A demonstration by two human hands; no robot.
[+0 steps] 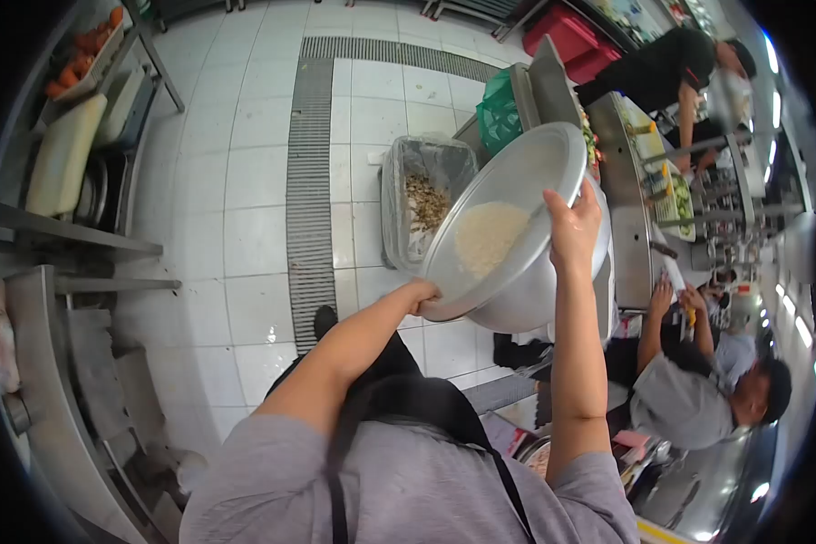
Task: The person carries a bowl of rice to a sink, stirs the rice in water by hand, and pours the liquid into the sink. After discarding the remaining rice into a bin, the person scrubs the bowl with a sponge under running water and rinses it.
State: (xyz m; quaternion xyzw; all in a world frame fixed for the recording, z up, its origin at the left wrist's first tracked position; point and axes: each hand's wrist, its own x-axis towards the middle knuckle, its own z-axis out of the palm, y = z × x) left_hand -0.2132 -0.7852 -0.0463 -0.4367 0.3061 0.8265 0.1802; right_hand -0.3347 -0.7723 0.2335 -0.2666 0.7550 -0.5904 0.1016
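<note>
A large round metal basin (544,290) is held up in front of me, tilted so its inside faces me and the left. Pale grains that look like rice (490,238) lie in it, perhaps with cloudy water. My left hand (417,297) grips the rim at its lower left, fingers curled over the edge. On the far right side, my right hand (575,222) clasps the rim with the thumb on top. Beyond the basin, on the floor, stands a bin with a clear plastic liner (397,163), holding brown and pale scraps (426,201).
A floor drain grating (311,181) runs through the white tiles. Steel shelves (82,238) with cutting boards (66,154) stand left. At right, people (698,390) work along a steel counter (627,208) with a vegetable basket (675,207). A green bag (499,113) hangs behind the basin.
</note>
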